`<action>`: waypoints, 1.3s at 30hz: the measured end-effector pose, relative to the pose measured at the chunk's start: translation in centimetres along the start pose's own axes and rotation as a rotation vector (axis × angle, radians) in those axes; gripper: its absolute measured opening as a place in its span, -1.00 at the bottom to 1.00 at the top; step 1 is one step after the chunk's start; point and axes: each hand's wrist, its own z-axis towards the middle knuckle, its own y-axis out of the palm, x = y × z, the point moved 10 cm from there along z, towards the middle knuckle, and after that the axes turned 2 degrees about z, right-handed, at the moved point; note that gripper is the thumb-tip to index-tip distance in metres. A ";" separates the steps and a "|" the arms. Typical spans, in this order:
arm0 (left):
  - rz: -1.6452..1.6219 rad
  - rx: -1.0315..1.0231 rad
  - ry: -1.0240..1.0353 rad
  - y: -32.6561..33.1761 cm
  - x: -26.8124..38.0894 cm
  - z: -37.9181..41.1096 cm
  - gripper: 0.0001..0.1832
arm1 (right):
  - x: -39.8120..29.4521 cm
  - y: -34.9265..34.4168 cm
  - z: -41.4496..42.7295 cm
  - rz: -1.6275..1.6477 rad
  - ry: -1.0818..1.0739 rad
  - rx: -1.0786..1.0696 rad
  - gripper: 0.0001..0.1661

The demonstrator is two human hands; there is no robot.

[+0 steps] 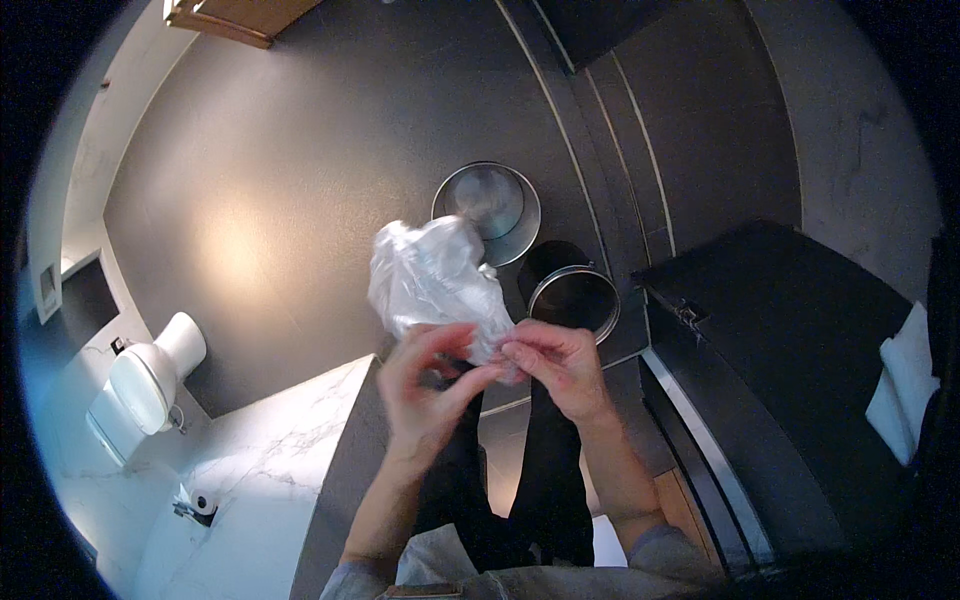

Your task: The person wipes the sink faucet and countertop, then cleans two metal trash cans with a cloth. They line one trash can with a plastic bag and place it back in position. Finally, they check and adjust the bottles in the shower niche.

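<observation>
A crumpled, translucent white plastic bag [435, 277] hangs from both hands in front of the body. My left hand [435, 375] pinches its gathered end between thumb and fingers. My right hand [559, 364] grips the same gathered end just beside it, the fingertips of both hands close together. Beyond the bag a round metal bin [525, 225] stands on the floor, its rim partly covered by the bag in this view. Close to it, behind my right hand, is a dark cylindrical bin [553, 255] with a metal ring at its top.
A white toilet [142, 386] stands at the left, with a toilet paper roll [201, 501] on a holder below it. A marble-patterned wall [300, 435] lies lower left. At the right is a dark surface [780, 315] with a white cloth or paper [904, 382]. A wooden piece [232, 22] shows at the top.
</observation>
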 end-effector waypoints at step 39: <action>0.291 -0.170 0.045 2.2 -15.1 8.6 -0.82 | 8.0 -24.1 1.1 -1.040 -0.057 0.283 -0.92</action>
